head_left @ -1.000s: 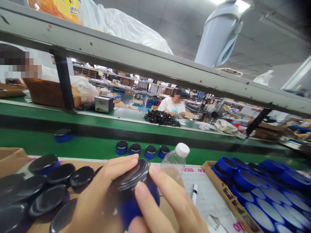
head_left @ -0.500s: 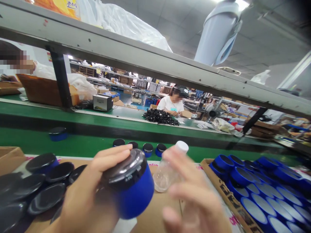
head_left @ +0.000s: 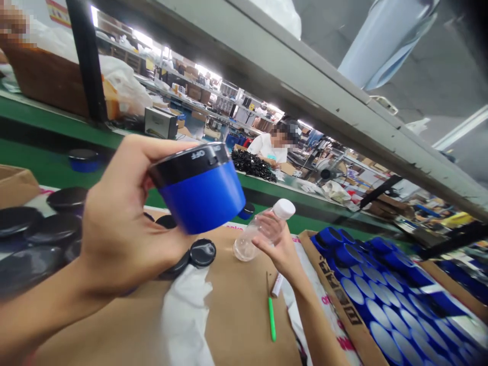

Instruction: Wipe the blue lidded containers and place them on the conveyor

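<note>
canister tilts, gripped in the left hand — the right hand grasps a bottle.

Left hand raised, curled in grip; right hand lower, farther forward, also curled.

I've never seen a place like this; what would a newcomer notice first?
First, the blue cylinder with a black top marked OFF, tilted in the grip of the left hand, near the middle. Next, the clear bottle with its white cap, just right of centre, the right hand around it. Then many blue pieces packed in a cardboard box, lower right.
</note>
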`<state>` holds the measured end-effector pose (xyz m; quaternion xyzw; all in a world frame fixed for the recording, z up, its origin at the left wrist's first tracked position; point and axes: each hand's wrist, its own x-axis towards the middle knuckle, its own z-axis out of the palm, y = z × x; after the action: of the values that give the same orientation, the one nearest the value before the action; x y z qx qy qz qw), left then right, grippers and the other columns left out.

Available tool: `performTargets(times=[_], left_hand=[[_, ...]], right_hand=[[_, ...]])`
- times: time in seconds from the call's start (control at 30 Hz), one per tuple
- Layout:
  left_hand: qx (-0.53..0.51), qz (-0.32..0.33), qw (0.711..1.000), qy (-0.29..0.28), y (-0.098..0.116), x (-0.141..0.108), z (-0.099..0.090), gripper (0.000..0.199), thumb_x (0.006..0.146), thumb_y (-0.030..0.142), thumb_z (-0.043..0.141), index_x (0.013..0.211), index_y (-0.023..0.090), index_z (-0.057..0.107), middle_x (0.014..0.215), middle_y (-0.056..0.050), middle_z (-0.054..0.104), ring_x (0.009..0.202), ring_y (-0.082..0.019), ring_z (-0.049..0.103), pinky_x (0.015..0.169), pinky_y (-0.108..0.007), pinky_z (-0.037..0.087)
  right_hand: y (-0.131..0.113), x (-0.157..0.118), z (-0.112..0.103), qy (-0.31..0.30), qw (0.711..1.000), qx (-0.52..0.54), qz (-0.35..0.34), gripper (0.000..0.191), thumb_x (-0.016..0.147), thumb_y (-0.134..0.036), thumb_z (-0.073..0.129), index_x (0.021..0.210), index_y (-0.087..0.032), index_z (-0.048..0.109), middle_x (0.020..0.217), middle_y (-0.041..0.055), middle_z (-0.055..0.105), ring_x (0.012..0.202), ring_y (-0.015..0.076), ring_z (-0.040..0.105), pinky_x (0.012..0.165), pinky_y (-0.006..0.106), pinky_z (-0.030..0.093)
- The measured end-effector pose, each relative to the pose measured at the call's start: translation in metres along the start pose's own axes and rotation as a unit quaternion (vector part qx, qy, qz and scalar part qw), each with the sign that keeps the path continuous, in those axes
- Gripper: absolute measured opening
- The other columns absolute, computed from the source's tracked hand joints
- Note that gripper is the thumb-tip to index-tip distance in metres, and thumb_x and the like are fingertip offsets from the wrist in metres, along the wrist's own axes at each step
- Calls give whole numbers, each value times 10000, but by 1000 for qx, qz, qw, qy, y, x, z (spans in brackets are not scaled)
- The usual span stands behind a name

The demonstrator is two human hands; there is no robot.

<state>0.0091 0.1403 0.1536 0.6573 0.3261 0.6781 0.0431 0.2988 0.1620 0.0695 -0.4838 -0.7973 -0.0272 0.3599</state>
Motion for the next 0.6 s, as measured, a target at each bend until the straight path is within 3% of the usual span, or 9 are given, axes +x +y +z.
performTargets(times=[0.07,0.13,0.23,0.3,0.47,0.6], left_hand=[[49,60,997,-17,2,2,-4,514,848,358,779,1251,81,621,1180,-1,687,1006,-77,669,900,-106,519],[90,71,993,-31,4,4,-8,520,898,423,714,1248,53,604,1172,-19,664,1042,-90,651,922,-137,533],[98,72,992,-21,4,6,-10,532,884,475,736,1200,64,616,1112,2,623,997,-65,614,916,-117,498],[75,69,995,-8,5,6,-9,467,859,390,789,1167,79,627,1092,22,608,976,-39,596,912,-92,462],[44,55,997,-44,8,6,-7,353,821,66,659,1171,30,631,1137,-16,654,996,-62,641,870,-108,497],[32,103,994,-30,8,5,-4,329,826,106,644,1137,138,544,1070,36,611,957,-48,599,867,-122,487]], right_hand=[[-16,0,-2,-11,1000,-4,-17,592,1023,-510,544,1466,-156,371,1252,143,673,1104,257,727,893,427,643],[-34,-1,-13,-44,997,-44,-40,604,958,-388,663,1447,-172,383,1302,152,651,1159,262,699,950,421,622],[-55,-11,-25,-104,978,-154,-93,602,840,-80,667,1404,-217,506,1340,158,633,1239,325,640,1058,547,542],[-64,-22,-22,-128,956,-230,-132,628,804,38,596,1367,-241,583,1341,164,638,1266,374,610,1085,639,478],[-79,-45,-7,-130,916,-334,-179,547,872,15,595,1329,-282,633,1288,98,691,1222,332,588,1077,529,426],[-84,-52,-2,-122,907,-355,-192,468,918,-62,580,1312,-305,647,1244,48,713,1186,291,538,1079,457,330]])
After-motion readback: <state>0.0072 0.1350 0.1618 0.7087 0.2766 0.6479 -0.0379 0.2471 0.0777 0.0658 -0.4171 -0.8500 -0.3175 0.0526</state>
